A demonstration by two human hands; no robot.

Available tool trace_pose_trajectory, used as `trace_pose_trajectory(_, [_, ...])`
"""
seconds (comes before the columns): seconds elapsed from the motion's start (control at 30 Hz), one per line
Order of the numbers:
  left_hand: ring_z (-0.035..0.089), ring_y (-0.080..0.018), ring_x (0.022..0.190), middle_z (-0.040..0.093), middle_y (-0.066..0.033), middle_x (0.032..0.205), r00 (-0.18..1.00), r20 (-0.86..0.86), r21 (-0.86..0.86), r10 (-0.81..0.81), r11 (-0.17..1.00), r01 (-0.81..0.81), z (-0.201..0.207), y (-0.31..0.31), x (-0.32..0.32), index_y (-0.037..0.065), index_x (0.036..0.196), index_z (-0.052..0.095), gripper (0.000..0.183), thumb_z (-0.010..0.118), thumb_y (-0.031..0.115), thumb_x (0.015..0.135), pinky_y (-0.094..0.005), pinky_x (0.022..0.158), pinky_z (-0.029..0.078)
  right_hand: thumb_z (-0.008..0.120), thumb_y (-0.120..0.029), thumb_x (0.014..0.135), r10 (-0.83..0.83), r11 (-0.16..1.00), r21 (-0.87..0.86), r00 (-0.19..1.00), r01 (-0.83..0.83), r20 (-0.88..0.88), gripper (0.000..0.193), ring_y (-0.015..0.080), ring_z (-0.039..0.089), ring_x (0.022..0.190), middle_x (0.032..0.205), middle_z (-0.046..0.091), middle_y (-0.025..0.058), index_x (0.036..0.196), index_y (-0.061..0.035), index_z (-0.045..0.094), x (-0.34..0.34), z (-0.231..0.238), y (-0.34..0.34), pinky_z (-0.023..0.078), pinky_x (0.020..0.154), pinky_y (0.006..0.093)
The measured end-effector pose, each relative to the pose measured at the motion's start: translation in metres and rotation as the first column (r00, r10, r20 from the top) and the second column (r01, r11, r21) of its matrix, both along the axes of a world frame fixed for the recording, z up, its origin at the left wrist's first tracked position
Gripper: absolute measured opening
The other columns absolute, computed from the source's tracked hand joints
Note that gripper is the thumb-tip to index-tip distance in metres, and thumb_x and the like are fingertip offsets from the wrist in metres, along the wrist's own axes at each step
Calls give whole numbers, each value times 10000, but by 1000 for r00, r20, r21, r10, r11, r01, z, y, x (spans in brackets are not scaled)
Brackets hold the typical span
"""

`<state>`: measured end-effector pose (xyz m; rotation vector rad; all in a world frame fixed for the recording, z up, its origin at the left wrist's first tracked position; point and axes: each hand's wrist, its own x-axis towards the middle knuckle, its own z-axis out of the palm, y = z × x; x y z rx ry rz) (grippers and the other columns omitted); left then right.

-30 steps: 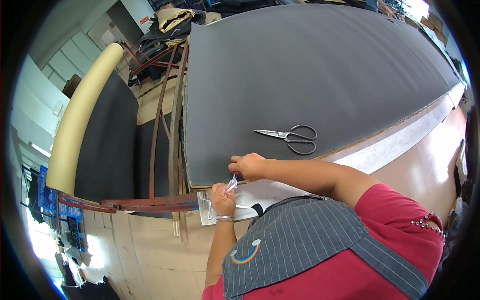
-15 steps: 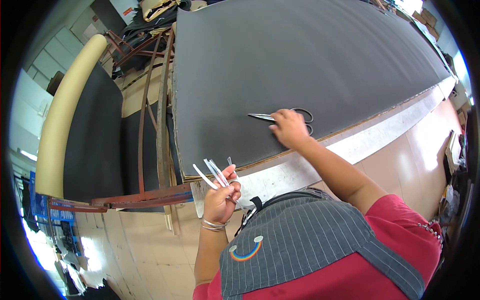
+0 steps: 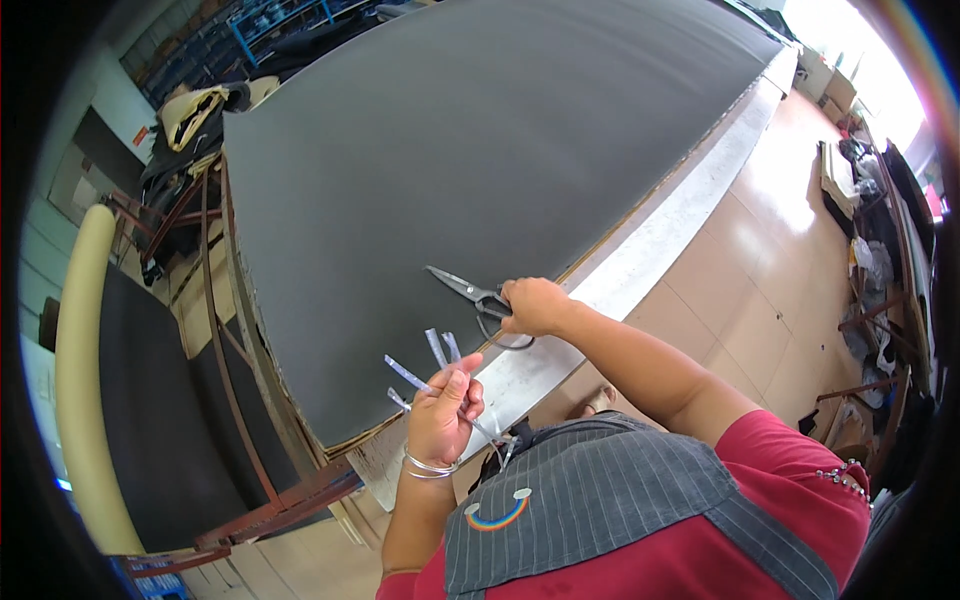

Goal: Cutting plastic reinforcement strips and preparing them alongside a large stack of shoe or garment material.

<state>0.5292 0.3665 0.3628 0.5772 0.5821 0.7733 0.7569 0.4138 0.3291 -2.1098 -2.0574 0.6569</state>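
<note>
My right hand [image 3: 536, 306] is closed round the handles of a pair of metal scissors [image 3: 468, 289] near the front edge of the table. The blades point to the far left, just over the dark grey sheet [image 3: 400, 190]. To the left of it and nearer to me, my left hand [image 3: 446, 405] pinches several narrow whitish, see-through strips [image 3: 408, 373]. Their ends fan out above the fingers, and one trails below the hand towards my apron. What the strips are made of I cannot tell.
A pale metal ledge [image 3: 640, 285] runs along the table's front. Left of the table stand a rusty red frame [image 3: 270, 508] and a large roll [image 3: 85, 370] with a cream outside and dark inner side. Bags and boards crowd a rack [image 3: 880, 320] at the far right.
My right hand has gone from reaching over the scissors to gripping their handles, and has drawn them closer. My left hand keeps its strips, now spread wider. The view has turned rightward.
</note>
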Motion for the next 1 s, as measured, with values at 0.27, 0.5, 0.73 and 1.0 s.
trace_pose_trajectory(0.27, [463, -106, 599, 507, -14, 678, 985, -144, 25, -96, 995, 101, 21, -14, 91, -10, 951, 619, 196, 577, 171, 889, -210, 483, 332, 735, -176, 740, -216, 976, -217, 184, 13, -959, 309, 116, 496, 516, 631, 498, 35, 828, -39, 473, 74, 47, -79, 387, 461, 255])
trace_pose_trajectory(0.5, [451, -90, 565, 509, -11, 664, 899, -235, 84, -369, 914, 397, 19, -24, 223, -2, 982, 604, 223, 557, 198, 896, -213, 487, 322, 741, -86, 730, -51, 938, -88, -117, 335, -992, 313, 100, 556, 609, 926, 621, 91, 855, -87, 454, 168, 63, -126, 413, 477, 226])
trace_pose_trajectory(0.73, [361, -44, 496, 460, 32, 617, 831, -256, 109, -493, 840, 532, 17, -49, 353, -30, 1018, 608, 218, 610, 122, 861, -198, 427, 243, 725, -88, 757, -66, 682, -22, 32, 731, -997, 281, 77, 535, 579, 765, 634, 87, 869, -77, 467, 266, 67, -201, 397, 456, 201])
trace_pose_trajectory(1.0, [524, -72, 627, 573, 10, 695, 810, -502, 669, -304, 457, 586, -6, -81, 488, -9, 881, 689, 138, 679, 98, 795, -202, 553, 389, 716, -96, 765, -121, 283, -62, -29, 957, -992, 307, 49, 479, 510, 715, 589, 41, 905, -78, 444, 344, 34, -263, 347, 403, 182])
